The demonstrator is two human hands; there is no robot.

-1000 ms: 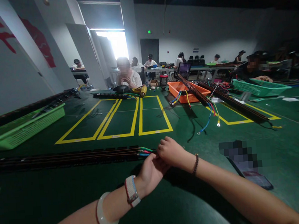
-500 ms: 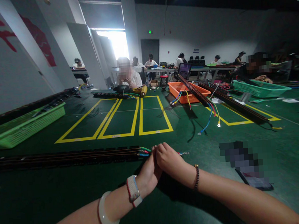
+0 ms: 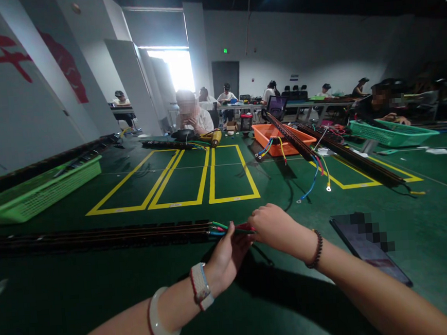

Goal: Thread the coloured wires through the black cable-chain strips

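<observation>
A long dark strip (image 3: 97, 238) lies across the green table in front of me, running off to the left. Green, red and blue wires (image 3: 228, 228) come out of its right end. My left hand (image 3: 228, 255), with a watch and a pale bangle on the arm, pinches these wires just past the strip's end. My right hand (image 3: 277, 229), with a bead bracelet at the wrist, is closed around the same wires a little farther right. Both hands rest low over the table.
A phone (image 3: 373, 251) lies to my right. A green basket (image 3: 39, 189) stands at the left, an orange basket (image 3: 283, 134) and another green one (image 3: 391, 132) farther back. More long strips with loose wires (image 3: 342, 155) lie at the right. People sit at the table's far side.
My right hand has slid rightward along the wires, away from my left hand. The red and green wires now show between the two hands. The camera tilted slightly.
</observation>
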